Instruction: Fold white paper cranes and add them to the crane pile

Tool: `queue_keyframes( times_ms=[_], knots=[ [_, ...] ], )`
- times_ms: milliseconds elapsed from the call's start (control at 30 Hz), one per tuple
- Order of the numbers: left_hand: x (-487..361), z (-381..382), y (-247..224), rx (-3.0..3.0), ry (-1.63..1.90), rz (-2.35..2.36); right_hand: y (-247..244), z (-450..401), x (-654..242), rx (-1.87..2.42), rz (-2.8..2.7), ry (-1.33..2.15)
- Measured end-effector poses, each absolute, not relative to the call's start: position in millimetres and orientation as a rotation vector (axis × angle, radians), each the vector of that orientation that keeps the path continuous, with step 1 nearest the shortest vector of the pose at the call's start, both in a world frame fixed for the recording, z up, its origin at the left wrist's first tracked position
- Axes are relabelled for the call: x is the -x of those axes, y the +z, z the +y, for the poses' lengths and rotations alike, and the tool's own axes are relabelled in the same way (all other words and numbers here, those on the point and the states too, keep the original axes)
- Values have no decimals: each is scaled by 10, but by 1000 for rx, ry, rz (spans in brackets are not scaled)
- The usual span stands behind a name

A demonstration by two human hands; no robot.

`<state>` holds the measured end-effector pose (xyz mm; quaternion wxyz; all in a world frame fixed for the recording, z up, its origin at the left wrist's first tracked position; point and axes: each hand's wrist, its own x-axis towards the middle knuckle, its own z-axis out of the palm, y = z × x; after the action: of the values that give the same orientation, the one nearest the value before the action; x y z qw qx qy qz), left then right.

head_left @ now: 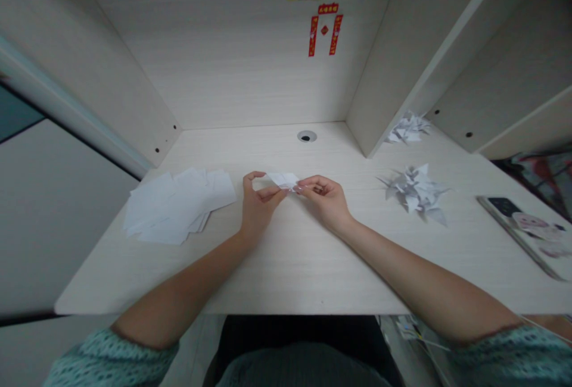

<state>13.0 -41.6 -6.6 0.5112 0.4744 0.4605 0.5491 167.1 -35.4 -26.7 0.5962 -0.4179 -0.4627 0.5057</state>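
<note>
A small folded piece of white paper (282, 180) is held just over the middle of the desk. My left hand (260, 202) pinches its near edge between thumb and fingers, the index finger bent up along its left side. On the other side, the fingertips of my right hand (325, 195) are closed on the paper's right end. The exact folds are too small to make out. To the left of my left hand lies a loose pile of white paper sheets (174, 205). Right of my right hand sits a heap of pointed folded-paper pieces (415, 190).
A second heap of folded paper (409, 128) lies farther back, beside the upright divider panel (379, 95). A phone in a printed case (527, 232) rests at the right. The desk (286, 274) has a round cable hole (307, 136) near the back panel.
</note>
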Motion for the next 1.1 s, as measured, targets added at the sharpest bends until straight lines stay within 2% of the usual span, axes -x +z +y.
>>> queue_keyframes(
  times_ms=[167, 1100],
  knots=[
    [-145, -429, -61, -1126, 1330, 1105, -284, -409, -1645, 997, -1144, 1090],
    [-59, -374, -78, -1281, 1279, 1031, -267, -329, -1676, 950, -981, 1308]
  ],
)
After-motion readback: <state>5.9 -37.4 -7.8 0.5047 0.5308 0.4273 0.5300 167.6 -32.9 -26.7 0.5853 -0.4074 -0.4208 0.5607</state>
